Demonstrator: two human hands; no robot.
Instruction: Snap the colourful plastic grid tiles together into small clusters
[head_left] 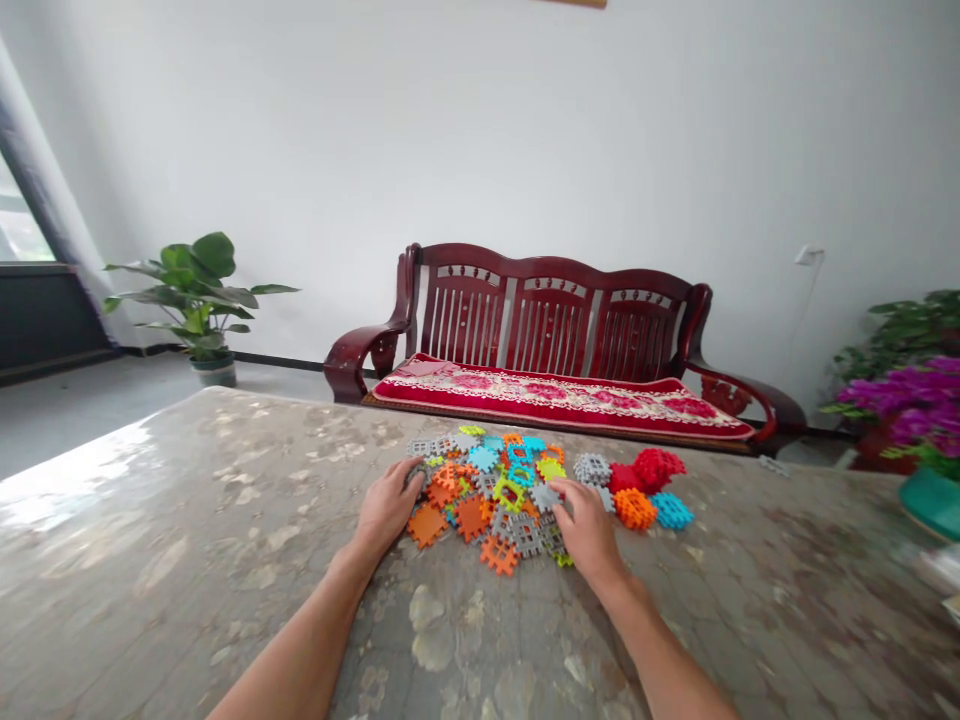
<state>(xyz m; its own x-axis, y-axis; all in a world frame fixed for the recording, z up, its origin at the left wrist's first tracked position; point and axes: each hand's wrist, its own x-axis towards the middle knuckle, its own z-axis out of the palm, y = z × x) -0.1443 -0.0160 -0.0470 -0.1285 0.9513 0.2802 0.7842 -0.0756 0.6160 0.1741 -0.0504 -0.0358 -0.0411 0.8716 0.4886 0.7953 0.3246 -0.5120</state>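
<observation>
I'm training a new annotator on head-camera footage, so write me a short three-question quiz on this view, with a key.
1. Multiple choice: which colour is the rounded piece just to the right of the orange rounded piece? A) red B) blue C) grey
2. True or false: the right hand, at the heap of flat pieces, is nearer to that orange rounded piece than the left hand is.
3. Fill in: beyond the table, the wooden bench bears a patterned covering with a mainly ____ border.

Key: 1. B, the blue rounded piece; 2. True; 3. red.
</observation>
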